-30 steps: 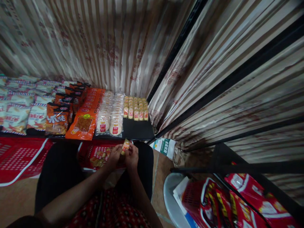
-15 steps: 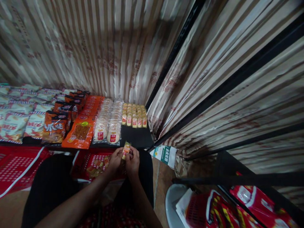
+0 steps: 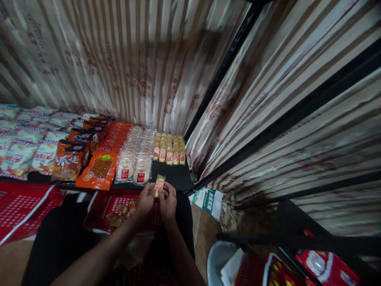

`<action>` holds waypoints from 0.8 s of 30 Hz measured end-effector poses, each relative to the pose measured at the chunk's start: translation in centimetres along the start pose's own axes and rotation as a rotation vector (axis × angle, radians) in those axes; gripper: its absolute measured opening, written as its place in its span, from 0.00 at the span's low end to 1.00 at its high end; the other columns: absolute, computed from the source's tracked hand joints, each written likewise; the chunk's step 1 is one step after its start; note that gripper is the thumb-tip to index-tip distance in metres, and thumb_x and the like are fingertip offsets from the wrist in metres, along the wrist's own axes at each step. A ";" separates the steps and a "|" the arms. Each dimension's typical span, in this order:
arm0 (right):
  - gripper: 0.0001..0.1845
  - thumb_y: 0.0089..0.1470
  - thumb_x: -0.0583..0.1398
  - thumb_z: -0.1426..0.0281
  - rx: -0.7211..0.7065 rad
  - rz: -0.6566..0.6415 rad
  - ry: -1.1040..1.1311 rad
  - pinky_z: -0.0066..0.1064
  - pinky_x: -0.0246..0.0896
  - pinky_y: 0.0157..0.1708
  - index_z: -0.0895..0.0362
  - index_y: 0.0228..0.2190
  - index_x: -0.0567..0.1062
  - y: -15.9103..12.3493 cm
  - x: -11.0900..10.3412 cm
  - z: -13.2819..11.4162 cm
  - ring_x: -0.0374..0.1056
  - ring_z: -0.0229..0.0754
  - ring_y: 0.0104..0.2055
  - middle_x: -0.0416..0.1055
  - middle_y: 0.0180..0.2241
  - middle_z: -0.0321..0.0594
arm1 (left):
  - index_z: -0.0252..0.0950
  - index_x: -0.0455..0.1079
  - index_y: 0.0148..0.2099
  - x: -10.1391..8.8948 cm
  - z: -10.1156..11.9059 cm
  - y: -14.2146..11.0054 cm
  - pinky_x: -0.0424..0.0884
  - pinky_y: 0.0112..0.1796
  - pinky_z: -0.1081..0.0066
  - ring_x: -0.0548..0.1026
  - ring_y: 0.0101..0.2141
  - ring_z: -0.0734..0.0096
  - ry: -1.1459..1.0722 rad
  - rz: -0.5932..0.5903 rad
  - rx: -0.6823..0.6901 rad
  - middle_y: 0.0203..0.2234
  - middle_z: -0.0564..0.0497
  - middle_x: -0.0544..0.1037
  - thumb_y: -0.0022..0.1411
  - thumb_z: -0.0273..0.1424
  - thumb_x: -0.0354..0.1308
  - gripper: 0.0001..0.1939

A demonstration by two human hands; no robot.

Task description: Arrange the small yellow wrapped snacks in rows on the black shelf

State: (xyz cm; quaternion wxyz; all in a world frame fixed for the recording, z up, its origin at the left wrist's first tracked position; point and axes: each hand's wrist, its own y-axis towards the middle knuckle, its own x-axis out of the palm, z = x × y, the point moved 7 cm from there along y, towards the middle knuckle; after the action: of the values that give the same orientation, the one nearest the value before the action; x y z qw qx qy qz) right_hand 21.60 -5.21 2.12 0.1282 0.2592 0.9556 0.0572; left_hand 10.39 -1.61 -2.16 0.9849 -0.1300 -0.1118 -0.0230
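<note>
Between my two hands is a small wrapped snack point(image 3: 160, 185), yellowish with a red and white label, tilted upright. My left hand point(image 3: 146, 200) pinches it from the left, and my right hand point(image 3: 168, 200) has its fingers closed on the right side. Below them, a red basket point(image 3: 98, 208) sits at my knees with several similar wrapped snacks point(image 3: 120, 210) in it. On the black shelf point(image 3: 171, 174) ahead, several rows of the same yellow snacks point(image 3: 169, 153) stand at the right end. Packs of round white rice crackers point(image 3: 141, 167) stand beside them.
Orange snack bags point(image 3: 101, 169), dark-topped orange bags point(image 3: 68, 161) and white bags point(image 3: 18, 159) line the shelf leftward. Another red basket point(image 3: 22, 204) is at left. Black metal bars point(image 3: 228, 75) cross before striped curtains. At lower right are a grey stool point(image 3: 216, 258) and red bags point(image 3: 324, 262).
The view has shifted, so the shelf appears lower in the picture. Both hands keep hold of the snack, now raised slightly more upright between the fingers at the shelf's front edge.
</note>
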 end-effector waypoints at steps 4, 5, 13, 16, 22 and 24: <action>0.17 0.51 0.55 0.68 -0.022 -0.022 -0.022 0.35 0.68 0.44 0.59 0.44 0.70 0.9 0.0 -0.2 0.69 0.42 0.42 0.65 0.44 0.48 | 0.34 0.68 0.39 0.6 0.5 0.6 0.70 0.41 0.66 0.75 0.36 0.67 0.035 0.029 0.036 0.35 0.46 0.77 0.50 0.34 0.56 0.13; 0.17 0.51 0.55 0.68 -0.026 -0.027 -0.030 0.35 0.68 0.44 0.59 0.44 0.70 1.2 0.0 -0.2 0.69 0.42 0.42 0.65 0.44 0.48 | 0.34 0.69 0.38 0.6 0.6 0.7 0.70 0.41 0.67 0.75 0.35 0.67 0.057 0.043 0.051 0.34 0.46 0.77 0.50 0.33 0.55 0.12; 0.17 0.51 0.55 0.69 -0.024 -0.023 -0.070 0.34 0.68 0.43 0.57 0.44 0.71 2.9 0.0 -0.1 0.70 0.40 0.39 0.66 0.43 0.45 | 0.35 0.72 0.36 1.0 2.2 1.9 0.67 0.45 0.64 0.73 0.37 0.66 0.340 0.182 0.135 0.34 0.47 0.77 0.51 0.25 0.50 0.11; 0.17 0.51 0.55 0.69 -0.029 -0.012 -0.075 0.34 0.68 0.42 0.57 0.44 0.71 3.5 0.0 0.0 0.70 0.40 0.38 0.66 0.43 0.45 | 0.35 0.73 0.36 1.4 2.6 2.3 0.66 0.45 0.64 0.73 0.38 0.64 0.350 0.202 0.146 0.35 0.46 0.77 0.51 0.26 0.51 0.11; 0.18 0.51 0.55 0.69 -0.042 0.014 -0.120 0.34 0.67 0.42 0.55 0.46 0.72 4.5 -0.3 0.5 0.68 0.41 0.39 0.66 0.42 0.44 | 0.34 0.72 0.39 2.2 2.7 3.4 0.65 0.47 0.62 0.72 0.40 0.63 0.410 0.168 0.140 0.37 0.44 0.76 0.53 0.27 0.51 0.12; 0.19 0.52 0.54 0.69 -0.040 0.016 -0.140 0.34 0.67 0.42 0.54 0.46 0.71 4.7 -0.2 0.8 0.68 0.41 0.39 0.66 0.42 0.45 | 0.34 0.72 0.40 2.4 2.7 3.6 0.65 0.47 0.62 0.73 0.40 0.64 0.392 0.163 0.127 0.37 0.45 0.76 0.52 0.26 0.52 0.12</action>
State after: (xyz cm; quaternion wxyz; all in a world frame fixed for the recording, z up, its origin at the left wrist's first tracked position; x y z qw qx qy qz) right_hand 24.29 -1.23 2.27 0.1992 0.2676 0.9409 0.0591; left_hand 12.40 2.57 -0.04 0.9926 -0.0695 0.0915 0.0389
